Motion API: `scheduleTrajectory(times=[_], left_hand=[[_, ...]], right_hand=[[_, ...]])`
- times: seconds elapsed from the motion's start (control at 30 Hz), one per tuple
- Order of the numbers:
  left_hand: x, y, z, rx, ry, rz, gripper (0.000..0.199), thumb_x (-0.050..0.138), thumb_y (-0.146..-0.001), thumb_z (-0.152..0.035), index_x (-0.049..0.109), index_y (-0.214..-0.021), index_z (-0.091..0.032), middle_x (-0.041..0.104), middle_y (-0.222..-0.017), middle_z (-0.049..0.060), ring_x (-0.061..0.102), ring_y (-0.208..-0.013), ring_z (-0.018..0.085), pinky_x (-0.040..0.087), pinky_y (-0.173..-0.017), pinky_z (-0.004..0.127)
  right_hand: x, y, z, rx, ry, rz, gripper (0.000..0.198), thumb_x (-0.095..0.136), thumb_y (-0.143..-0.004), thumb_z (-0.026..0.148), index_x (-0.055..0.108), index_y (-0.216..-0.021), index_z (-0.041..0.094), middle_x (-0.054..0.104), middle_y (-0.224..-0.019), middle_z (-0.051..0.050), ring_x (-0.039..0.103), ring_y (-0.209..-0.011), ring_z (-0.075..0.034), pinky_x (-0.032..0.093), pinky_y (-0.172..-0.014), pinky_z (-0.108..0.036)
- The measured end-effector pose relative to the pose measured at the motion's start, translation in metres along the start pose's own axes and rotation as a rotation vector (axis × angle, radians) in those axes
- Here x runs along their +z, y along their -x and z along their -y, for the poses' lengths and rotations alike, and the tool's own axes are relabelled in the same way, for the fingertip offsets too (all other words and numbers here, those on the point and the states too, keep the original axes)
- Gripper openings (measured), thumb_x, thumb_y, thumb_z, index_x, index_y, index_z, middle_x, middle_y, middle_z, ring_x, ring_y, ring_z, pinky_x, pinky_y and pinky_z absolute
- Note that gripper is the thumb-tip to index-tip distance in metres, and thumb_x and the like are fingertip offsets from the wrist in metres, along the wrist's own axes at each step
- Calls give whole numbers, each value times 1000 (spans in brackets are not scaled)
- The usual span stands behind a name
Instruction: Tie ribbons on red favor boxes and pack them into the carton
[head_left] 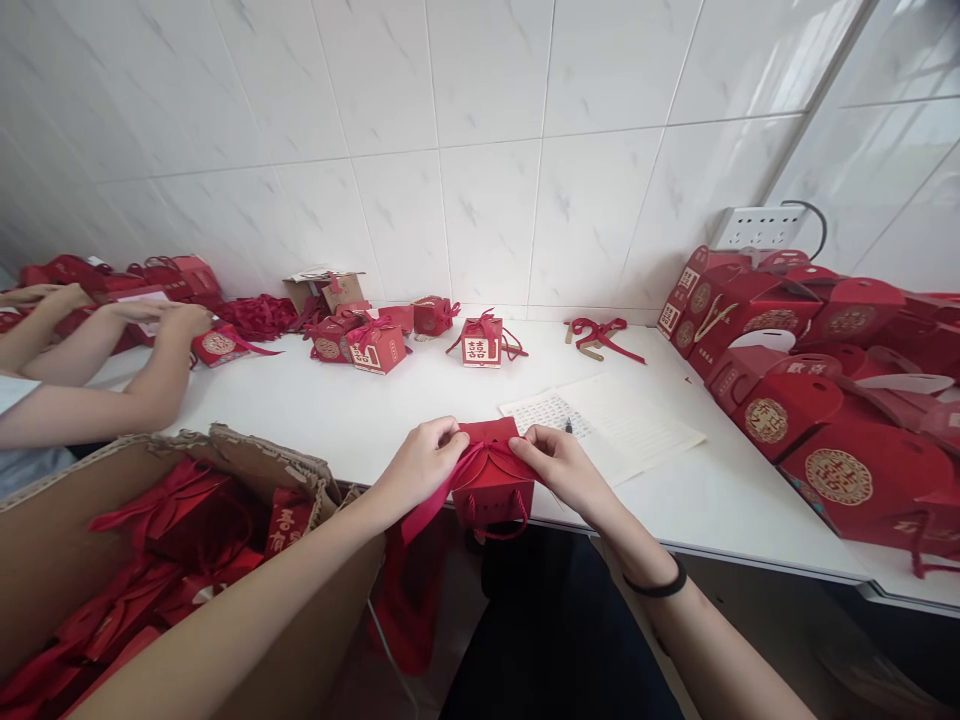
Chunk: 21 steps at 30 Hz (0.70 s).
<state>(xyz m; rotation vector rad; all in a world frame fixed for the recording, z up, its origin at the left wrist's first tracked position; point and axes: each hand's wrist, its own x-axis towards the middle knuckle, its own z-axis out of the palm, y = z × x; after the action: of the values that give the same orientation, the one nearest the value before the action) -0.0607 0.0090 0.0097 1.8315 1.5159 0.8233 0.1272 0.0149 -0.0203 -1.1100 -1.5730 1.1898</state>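
A red gift box [495, 490] with a twisted cord handle sits at the front edge of the white table. A dark red ribbon [427, 508] crosses its top, and one loose end hangs down on the left. My left hand [429, 455] pinches the ribbon at the box's upper left. My right hand [555, 458] is closed at the ribbon on the upper right, its thumb and finger pressed together over the lid. Whether a finished knot lies between the hands cannot be made out.
An open cardboard box [330, 480] at left holds ribboned red boxes. Folded red boxes [840, 470] are heaped at right. Written paper sheets [645, 430] lie behind my right hand. Small boxes [482, 340] and ribbons [600, 333] line the wall. Another person's hands [180, 320] work at far left.
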Motion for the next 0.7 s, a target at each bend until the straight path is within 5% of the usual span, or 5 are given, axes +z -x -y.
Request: scheduleTrajectory(times=[0.4,0.6,0.7], left_hand=[[9,6,5,59,-131,-132,27,35,-86,-32,30,-63,-19,33,-55,-6,35,-53,10,29,-54,24],[-4,5,6,-2,277,170,23,48,-81,-43,43,-86,-22,49,-78,-4,51,-49,10,43,-42,24],[-6,3,6,-28,269,155,26,51,-79,-42,46,-95,-21,53,-86,-1,55,-52,11,45,-39,24]], right_hand=[[0,1,-10,-78,21,-39,47,46,-79,64,41,-63,20,39,-56,3,35,-52,-13,27,-50,-25],[-4,4,-9,-57,-56,7,48,50,-79,64,39,-63,20,38,-54,5,32,-46,-10,25,-44,-23],[-5,5,-9,-37,-64,21,49,52,-78,66,39,-64,20,37,-51,6,29,-43,-9,22,-41,-22]])
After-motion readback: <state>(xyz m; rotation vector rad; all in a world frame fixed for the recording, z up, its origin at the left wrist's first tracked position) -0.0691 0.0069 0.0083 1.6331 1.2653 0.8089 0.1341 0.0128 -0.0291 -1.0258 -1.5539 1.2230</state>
